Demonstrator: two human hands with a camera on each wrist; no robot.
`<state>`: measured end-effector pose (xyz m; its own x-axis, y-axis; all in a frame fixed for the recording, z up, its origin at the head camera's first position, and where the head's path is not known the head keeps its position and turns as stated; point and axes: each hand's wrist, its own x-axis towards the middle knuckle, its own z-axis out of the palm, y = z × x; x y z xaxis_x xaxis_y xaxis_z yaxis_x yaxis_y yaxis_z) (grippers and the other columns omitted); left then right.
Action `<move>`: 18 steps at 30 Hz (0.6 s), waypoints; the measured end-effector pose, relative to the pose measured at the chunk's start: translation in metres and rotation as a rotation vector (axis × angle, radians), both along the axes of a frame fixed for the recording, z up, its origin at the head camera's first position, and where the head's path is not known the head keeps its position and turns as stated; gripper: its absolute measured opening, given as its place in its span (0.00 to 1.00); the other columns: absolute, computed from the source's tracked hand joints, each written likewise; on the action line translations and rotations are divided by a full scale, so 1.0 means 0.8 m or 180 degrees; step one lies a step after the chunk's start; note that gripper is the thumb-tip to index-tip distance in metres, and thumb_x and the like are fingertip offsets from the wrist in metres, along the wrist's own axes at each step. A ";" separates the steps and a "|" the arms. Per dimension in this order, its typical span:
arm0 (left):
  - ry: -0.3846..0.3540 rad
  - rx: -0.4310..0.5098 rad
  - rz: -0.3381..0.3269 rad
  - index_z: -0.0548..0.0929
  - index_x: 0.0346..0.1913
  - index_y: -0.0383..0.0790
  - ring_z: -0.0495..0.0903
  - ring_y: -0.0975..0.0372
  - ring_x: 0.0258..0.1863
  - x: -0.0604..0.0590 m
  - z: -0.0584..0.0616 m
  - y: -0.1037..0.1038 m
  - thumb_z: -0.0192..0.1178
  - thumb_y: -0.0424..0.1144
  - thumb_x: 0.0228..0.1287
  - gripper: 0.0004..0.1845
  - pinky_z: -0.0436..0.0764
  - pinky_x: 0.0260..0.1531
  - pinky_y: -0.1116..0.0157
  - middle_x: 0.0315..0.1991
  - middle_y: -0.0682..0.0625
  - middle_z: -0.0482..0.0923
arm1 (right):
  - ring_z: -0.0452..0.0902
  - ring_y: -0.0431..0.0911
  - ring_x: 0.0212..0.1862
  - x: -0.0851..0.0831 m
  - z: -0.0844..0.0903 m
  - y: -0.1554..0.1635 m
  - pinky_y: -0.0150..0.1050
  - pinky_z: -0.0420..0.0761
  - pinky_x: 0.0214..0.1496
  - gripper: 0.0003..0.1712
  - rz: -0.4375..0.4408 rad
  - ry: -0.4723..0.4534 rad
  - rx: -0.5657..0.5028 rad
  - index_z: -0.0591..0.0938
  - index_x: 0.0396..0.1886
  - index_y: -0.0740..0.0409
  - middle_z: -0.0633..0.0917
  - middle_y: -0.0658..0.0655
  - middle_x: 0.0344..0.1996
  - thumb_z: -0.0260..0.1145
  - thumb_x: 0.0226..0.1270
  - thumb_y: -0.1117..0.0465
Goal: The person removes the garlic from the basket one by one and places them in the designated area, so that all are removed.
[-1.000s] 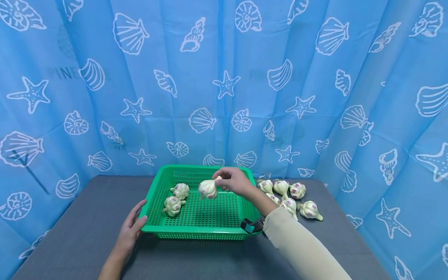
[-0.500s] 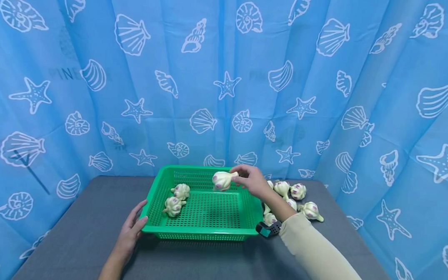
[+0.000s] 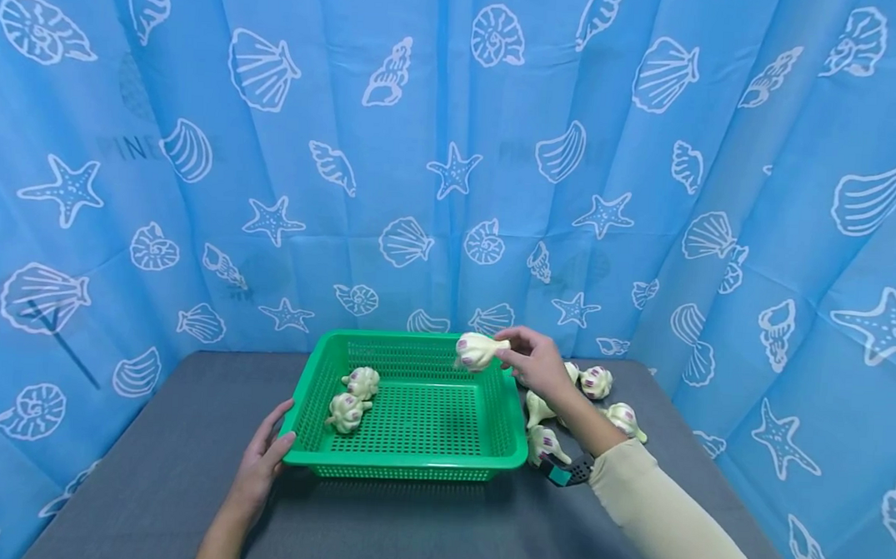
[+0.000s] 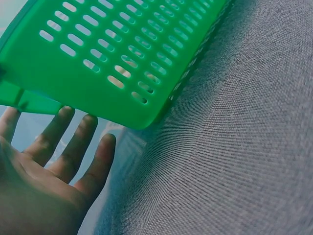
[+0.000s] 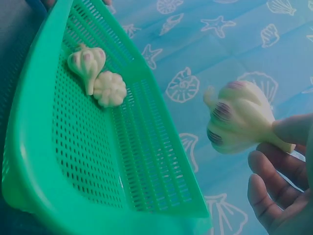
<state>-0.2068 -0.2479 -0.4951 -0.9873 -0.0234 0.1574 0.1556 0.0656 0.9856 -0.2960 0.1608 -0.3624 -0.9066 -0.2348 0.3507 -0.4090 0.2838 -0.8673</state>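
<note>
My right hand (image 3: 540, 365) pinches a garlic bulb (image 3: 476, 352) by its stem, over the back right part of a green perforated basket (image 3: 410, 460). In the right wrist view, the bulb (image 5: 239, 117) shows purple patches, and thumb and fingers (image 5: 266, 169) meet at the stem. Two more garlic bulbs, one behind (image 3: 361, 382) and one in front (image 3: 346, 412), lie inside the basket along its left side. My left hand (image 3: 256, 463) touches the basket's left rim, thumb toward the front corner. The left wrist view shows its extended fingers (image 4: 73, 147) at the rim from outside.
Several garlic bulbs (image 3: 596, 382) lie right of the basket, partly hidden behind my right forearm; one (image 3: 544, 445) is close to the basket's right wall. A grey cloth (image 3: 377, 527) covers the table. Blue shell-print curtains (image 3: 450, 229) hang behind and at both sides.
My right hand has carried the garlic bulb rightward, from over the basket's middle to its back right part. The left hand, the basket and the two bulbs in it have stayed put.
</note>
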 end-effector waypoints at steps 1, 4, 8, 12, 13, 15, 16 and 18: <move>-0.0005 -0.0009 0.0003 0.50 0.77 0.42 0.72 0.73 0.50 0.000 0.000 0.000 0.45 0.42 0.78 0.30 0.75 0.43 0.68 0.71 0.31 0.54 | 0.80 0.57 0.32 -0.003 -0.005 0.004 0.37 0.77 0.29 0.14 -0.0035 0.0020 -0.0043 0.80 0.50 0.70 0.81 0.65 0.31 0.65 0.67 0.68; -0.0021 -0.0016 -0.0001 0.50 0.77 0.43 0.72 0.73 0.51 0.001 0.001 0.000 0.46 0.43 0.78 0.31 0.75 0.44 0.68 0.71 0.32 0.53 | 0.80 0.48 0.29 -0.003 -0.015 0.015 0.34 0.76 0.27 0.14 -0.0149 0.0058 -0.0167 0.80 0.49 0.70 0.80 0.68 0.31 0.65 0.66 0.68; -0.0019 0.0021 -0.0011 0.50 0.77 0.42 0.73 0.72 0.50 0.002 0.002 -0.001 0.45 0.43 0.78 0.30 0.76 0.43 0.67 0.71 0.32 0.54 | 0.78 0.42 0.27 0.002 -0.021 0.030 0.34 0.76 0.26 0.14 -0.0274 0.0074 -0.0191 0.80 0.49 0.71 0.80 0.66 0.30 0.66 0.66 0.67; 0.0006 0.0044 -0.0018 0.49 0.77 0.40 0.74 0.72 0.49 0.001 0.001 -0.003 0.44 0.42 0.79 0.30 0.76 0.43 0.66 0.69 0.32 0.56 | 0.79 0.46 0.28 0.008 -0.025 0.045 0.36 0.77 0.27 0.15 -0.0390 0.0015 -0.0202 0.80 0.50 0.70 0.80 0.67 0.31 0.66 0.66 0.66; 0.0004 0.0047 -0.0021 0.49 0.77 0.41 0.75 0.71 0.48 0.001 0.001 -0.003 0.44 0.42 0.79 0.30 0.76 0.43 0.67 0.69 0.32 0.56 | 0.78 0.46 0.28 0.010 -0.025 0.049 0.36 0.77 0.28 0.16 -0.0424 -0.0002 -0.0204 0.80 0.50 0.70 0.80 0.67 0.31 0.66 0.66 0.66; -0.0007 0.0041 -0.0029 0.49 0.77 0.41 0.74 0.72 0.49 0.001 0.001 -0.002 0.44 0.42 0.79 0.30 0.76 0.43 0.67 0.70 0.32 0.55 | 0.77 0.46 0.28 0.016 -0.027 0.056 0.37 0.77 0.28 0.16 -0.0510 -0.0057 -0.0250 0.80 0.50 0.71 0.79 0.66 0.30 0.66 0.66 0.66; -0.0010 0.0041 -0.0032 0.49 0.77 0.42 0.74 0.71 0.49 0.001 0.001 -0.002 0.44 0.42 0.79 0.30 0.76 0.43 0.67 0.70 0.32 0.55 | 0.77 0.46 0.28 0.019 -0.029 0.060 0.37 0.77 0.28 0.16 -0.0562 -0.0083 -0.0266 0.80 0.50 0.71 0.79 0.66 0.30 0.66 0.66 0.66; -0.0017 0.0038 -0.0031 0.49 0.77 0.42 0.74 0.71 0.49 0.001 0.001 -0.001 0.45 0.42 0.79 0.31 0.76 0.43 0.68 0.70 0.31 0.55 | 0.78 0.44 0.28 0.025 -0.033 0.068 0.38 0.78 0.29 0.16 -0.0677 -0.0141 -0.0288 0.79 0.51 0.71 0.80 0.64 0.30 0.66 0.66 0.67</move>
<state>-0.2056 -0.2485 -0.4941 -0.9883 -0.0156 0.1520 0.1510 0.0523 0.9872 -0.2762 0.2150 -0.3885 -0.9473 -0.0063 0.3204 -0.3093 0.2798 -0.9089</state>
